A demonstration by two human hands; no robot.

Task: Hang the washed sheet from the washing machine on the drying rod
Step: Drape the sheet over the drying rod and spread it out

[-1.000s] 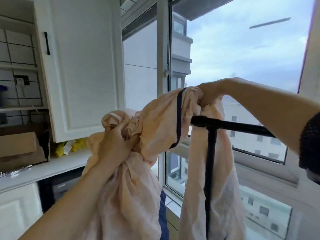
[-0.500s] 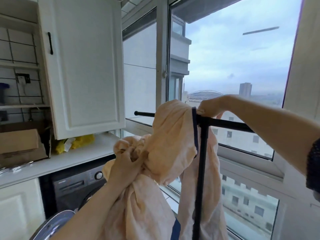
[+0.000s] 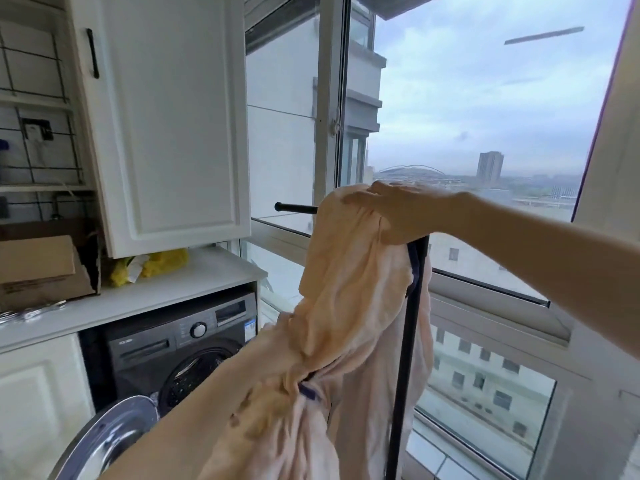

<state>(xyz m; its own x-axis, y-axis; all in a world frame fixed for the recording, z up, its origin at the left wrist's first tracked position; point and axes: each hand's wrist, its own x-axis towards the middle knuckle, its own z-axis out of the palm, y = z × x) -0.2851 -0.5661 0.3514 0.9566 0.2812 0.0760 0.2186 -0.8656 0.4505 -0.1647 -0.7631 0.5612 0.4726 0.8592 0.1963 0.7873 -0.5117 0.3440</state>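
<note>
Sheet over the bar, and that is the big news: the pale peach cotton sheet with the dark blue edging (image 3: 349, 271) is draped across the thin black metal drying rod (image 3: 296, 208), whose bare end pokes out to the left of the cloth. The right hand (image 3: 391, 211) lies on top of the hump, fingers fairly straight and pressing the fabric down onto the rod rather than pinching it. Down below, the left forearm runs up into the bundle, but the left hand is buried in the folds, so I cannot tell how it grips. One length of cloth hangs behind the rack's black upright (image 3: 407, 341); the rest is a thick twisted rope on the near side. The dark grey front-loading washing machine (image 3: 180, 344) stands with its round door (image 3: 104, 441) open, and no cloth shows in what is visible of the drum. By my reading the hanging is begun, not finished: the sheet is bunched and wants spreading along the rod and evening out on both sides.
</note>
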